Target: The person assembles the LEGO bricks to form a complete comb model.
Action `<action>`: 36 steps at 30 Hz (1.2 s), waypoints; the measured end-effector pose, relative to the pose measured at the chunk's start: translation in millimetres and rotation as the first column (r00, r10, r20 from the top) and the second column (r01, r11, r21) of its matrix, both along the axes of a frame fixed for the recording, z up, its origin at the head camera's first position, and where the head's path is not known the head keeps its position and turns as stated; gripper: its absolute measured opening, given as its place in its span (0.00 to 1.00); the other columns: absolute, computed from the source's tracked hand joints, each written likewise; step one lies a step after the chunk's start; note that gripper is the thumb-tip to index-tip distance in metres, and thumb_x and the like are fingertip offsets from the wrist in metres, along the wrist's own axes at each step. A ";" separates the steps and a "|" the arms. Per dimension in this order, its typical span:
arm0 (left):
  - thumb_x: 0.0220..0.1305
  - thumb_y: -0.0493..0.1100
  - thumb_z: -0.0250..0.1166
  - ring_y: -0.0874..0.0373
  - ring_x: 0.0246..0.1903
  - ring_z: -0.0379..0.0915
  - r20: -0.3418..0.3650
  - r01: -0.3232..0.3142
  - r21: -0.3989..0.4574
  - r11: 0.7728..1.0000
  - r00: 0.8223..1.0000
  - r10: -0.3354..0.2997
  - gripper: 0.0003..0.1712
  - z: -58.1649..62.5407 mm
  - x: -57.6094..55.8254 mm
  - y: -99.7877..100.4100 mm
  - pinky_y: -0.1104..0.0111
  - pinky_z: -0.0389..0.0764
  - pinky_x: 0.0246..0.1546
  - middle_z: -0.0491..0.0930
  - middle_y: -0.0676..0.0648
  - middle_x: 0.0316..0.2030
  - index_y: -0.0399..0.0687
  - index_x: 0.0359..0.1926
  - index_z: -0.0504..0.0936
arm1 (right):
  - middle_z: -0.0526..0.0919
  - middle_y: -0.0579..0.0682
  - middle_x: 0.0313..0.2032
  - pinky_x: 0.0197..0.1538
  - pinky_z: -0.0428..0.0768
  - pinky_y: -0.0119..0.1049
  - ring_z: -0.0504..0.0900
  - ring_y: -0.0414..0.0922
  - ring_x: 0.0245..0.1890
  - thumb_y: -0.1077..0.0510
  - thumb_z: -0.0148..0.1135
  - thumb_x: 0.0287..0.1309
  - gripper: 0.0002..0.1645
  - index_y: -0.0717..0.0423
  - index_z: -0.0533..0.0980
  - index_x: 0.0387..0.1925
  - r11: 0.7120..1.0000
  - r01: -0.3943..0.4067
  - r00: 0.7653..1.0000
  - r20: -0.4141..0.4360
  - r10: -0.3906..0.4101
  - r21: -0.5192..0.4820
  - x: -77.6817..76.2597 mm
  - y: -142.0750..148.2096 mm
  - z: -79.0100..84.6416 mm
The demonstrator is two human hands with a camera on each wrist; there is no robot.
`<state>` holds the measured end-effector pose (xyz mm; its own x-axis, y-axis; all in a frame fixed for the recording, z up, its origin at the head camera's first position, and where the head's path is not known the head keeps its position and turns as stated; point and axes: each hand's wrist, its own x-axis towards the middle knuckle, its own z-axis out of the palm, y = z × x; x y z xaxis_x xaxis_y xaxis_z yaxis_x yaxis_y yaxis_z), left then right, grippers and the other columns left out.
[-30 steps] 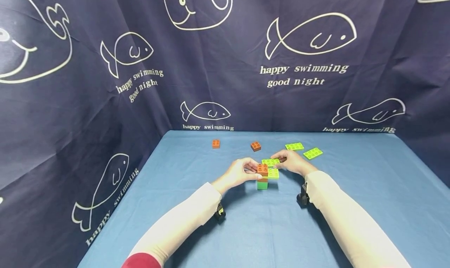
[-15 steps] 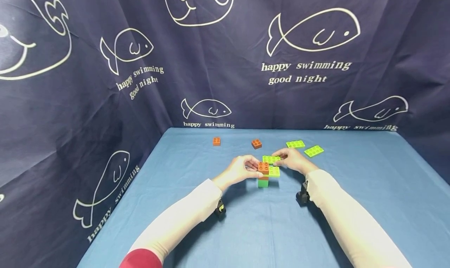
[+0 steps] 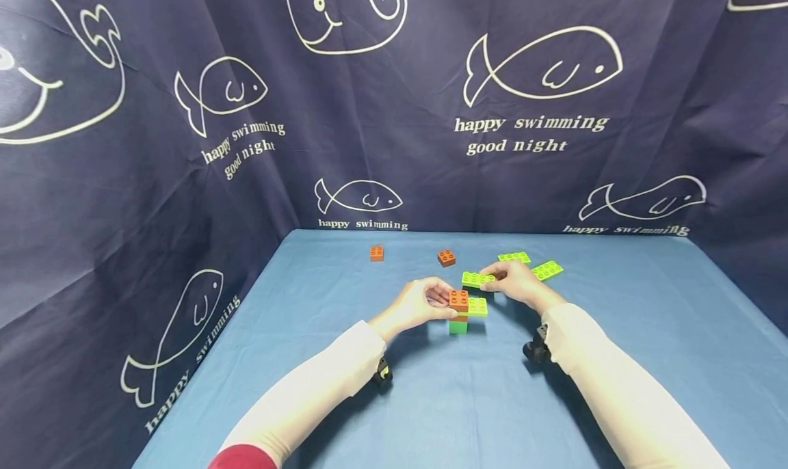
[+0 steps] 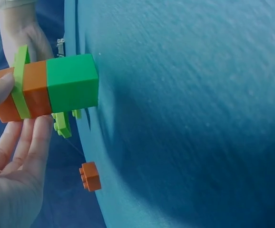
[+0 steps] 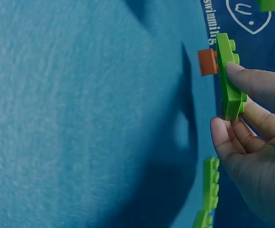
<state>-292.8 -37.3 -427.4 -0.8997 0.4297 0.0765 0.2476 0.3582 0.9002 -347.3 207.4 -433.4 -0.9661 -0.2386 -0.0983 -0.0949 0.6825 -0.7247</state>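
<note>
My left hand (image 3: 418, 301) grips a small stack of toy building bricks between thumb and fingers. From the bottom up, the stack has a green brick (image 4: 73, 83), an orange brick (image 4: 36, 89), a lime plate (image 3: 477, 307) jutting out to the right, and another orange brick (image 3: 458, 299) on top. Just behind and right of the stack, my right hand (image 3: 517, 282) pinches a second lime plate (image 5: 227, 85) by its right end, studs up in the head view. That plate is held above the table, apart from the stack.
Two loose orange bricks lie farther back, one at the left (image 3: 377, 253) and one nearer the middle (image 3: 446, 258). Behind my right hand lie two more lime plates, one farther back (image 3: 514, 257) and one to its right (image 3: 548, 271). A dark printed curtain (image 3: 369, 113) rises behind the blue table (image 3: 332, 284).
My right hand has shifted a little right and away from the stack with its lime plate, widening the gap. My left hand keeps holding the stack in nearly the same place.
</note>
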 end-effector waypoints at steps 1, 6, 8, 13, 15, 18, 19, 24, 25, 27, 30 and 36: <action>0.49 0.35 0.76 0.58 0.38 0.81 -0.002 0.004 0.008 1.000 1.000 -0.004 0.21 -0.9 -0.3 -0.3 0.75 0.83 0.41 0.83 0.42 0.40 0.40 0.46 0.81 | 0.80 0.59 0.51 0.51 0.75 0.47 0.74 0.52 0.49 0.53 0.69 0.56 0.24 0.58 0.79 0.54 1.000 -0.005 1.000 -0.011 0.005 -0.003 0.8 -0.2 0.6; 0.49 0.37 0.76 0.61 0.37 0.80 -0.013 0.007 0.050 0.999 1.000 -0.006 0.22 -1.5 -2.1 -0.8 0.74 0.83 0.42 0.83 0.43 0.40 0.41 0.47 0.82 | 0.79 0.60 0.52 0.51 0.76 0.47 0.75 0.53 0.49 0.53 0.68 0.57 0.24 0.59 0.78 0.54 1.000 -0.023 0.998 -0.060 0.022 -0.021 8.3 -3.1 10.3; 0.49 0.37 0.77 0.62 0.37 0.80 -0.013 -0.001 0.060 0.998 1.000 0.002 0.21 -2.6 -2.2 -0.9 0.74 0.83 0.42 0.84 0.44 0.39 0.42 0.46 0.82 | 0.80 0.60 0.51 0.50 0.76 0.46 0.76 0.52 0.49 0.53 0.69 0.57 0.25 0.60 0.79 0.54 0.999 -0.032 0.996 -0.086 0.030 -0.026 12.8 -4.0 15.1; 0.49 0.40 0.77 0.64 0.35 0.81 -0.024 -0.017 0.040 0.999 1.000 0.018 0.20 -3.6 -2.3 -1.5 0.74 0.83 0.40 0.85 0.47 0.38 0.46 0.45 0.84 | 0.82 0.57 0.43 0.44 0.76 0.38 0.76 0.48 0.41 0.54 0.70 0.54 0.24 0.61 0.80 0.52 0.996 -0.059 0.989 -0.137 0.051 -0.059 23.9 -3.9 29.3; 0.49 0.41 0.77 0.64 0.35 0.81 -0.021 -0.017 0.045 0.999 1.000 0.018 0.19 -3.3 -2.8 -1.8 0.74 0.83 0.40 0.86 0.47 0.37 0.46 0.44 0.84 | 0.83 0.57 0.42 0.43 0.76 0.36 0.76 0.47 0.40 0.54 0.71 0.54 0.24 0.61 0.80 0.52 0.994 -0.077 0.988 -0.144 0.065 -0.080 28.4 -3.9 35.3; 0.50 0.40 0.77 0.64 0.35 0.81 -0.015 -0.016 0.059 0.998 1.000 0.017 0.19 -2.3 -3.4 -2.7 0.73 0.83 0.40 0.86 0.46 0.37 0.45 0.44 0.84 | 0.84 0.57 0.45 0.45 0.76 0.36 0.77 0.46 0.41 0.53 0.71 0.54 0.25 0.60 0.80 0.52 0.990 -0.098 0.984 -0.159 0.081 -0.105 34.6 -5.9 42.4; 0.50 0.40 0.77 0.63 0.35 0.81 -0.011 -0.017 0.061 0.998 1.000 0.018 0.19 -1.8 -3.3 -3.3 0.73 0.83 0.40 0.86 0.46 0.38 0.45 0.44 0.84 | 0.84 0.57 0.46 0.46 0.77 0.37 0.77 0.46 0.41 0.53 0.71 0.53 0.25 0.59 0.80 0.52 0.988 -0.107 0.983 -0.161 0.088 -0.115 36.5 -7.3 44.1; 0.50 0.39 0.77 0.62 0.36 0.81 0.003 -0.022 0.049 0.999 1.000 0.021 0.20 -0.1 -3.0 -5.5 0.73 0.83 0.40 0.85 0.45 0.38 0.43 0.44 0.83 | 0.83 0.56 0.49 0.47 0.77 0.36 0.78 0.46 0.42 0.51 0.72 0.53 0.25 0.57 0.80 0.52 0.982 -0.126 0.982 -0.158 0.103 -0.138 44.1 -12.8 47.8; 0.49 0.39 0.77 0.62 0.36 0.81 0.007 -0.022 0.045 0.999 1.000 0.022 0.20 -0.1 -3.3 -5.5 0.73 0.83 0.40 0.85 0.46 0.38 0.42 0.45 0.83 | 0.83 0.55 0.49 0.46 0.77 0.36 0.78 0.45 0.42 0.51 0.72 0.53 0.25 0.56 0.80 0.52 0.982 -0.125 0.983 -0.155 0.103 -0.138 45.5 -13.1 48.1; 0.50 0.39 0.77 0.62 0.37 0.81 0.008 -0.016 0.045 0.999 1.000 0.016 0.20 1.0 -3.5 -4.8 0.73 0.83 0.41 0.85 0.45 0.39 0.42 0.45 0.82 | 0.83 0.55 0.49 0.46 0.77 0.35 0.78 0.44 0.42 0.51 0.72 0.53 0.26 0.56 0.80 0.52 0.981 -0.128 0.983 -0.151 0.106 -0.144 48.2 -13.3 49.0; 0.49 0.40 0.77 0.62 0.36 0.81 0.003 -0.014 0.029 0.999 1.000 0.014 0.20 1.4 -2.6 -4.6 0.73 0.83 0.40 0.84 0.46 0.39 0.43 0.45 0.82 | 0.83 0.54 0.49 0.47 0.78 0.36 0.78 0.45 0.42 0.51 0.73 0.52 0.25 0.55 0.80 0.52 0.979 -0.132 0.983 -0.149 0.109 -0.157 51.8 -13.9 48.1; 0.49 0.38 0.77 0.59 0.40 0.82 0.025 -0.008 0.093 0.996 1.000 0.006 0.23 2.6 -2.7 -3.6 0.72 0.83 0.43 0.84 0.44 0.42 0.42 0.47 0.81 | 0.84 0.56 0.46 0.45 0.78 0.32 0.78 0.43 0.40 0.53 0.73 0.52 0.24 0.58 0.81 0.50 0.970 -0.157 0.975 -0.186 0.123 -0.184 59.3 -14.2 47.4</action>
<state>-295.5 -40.9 -424.7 -0.9048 0.4153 0.0943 0.2231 0.2738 0.9355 -288.0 193.2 -385.9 -0.9198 -0.3708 0.1287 -0.3143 0.4994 -0.8073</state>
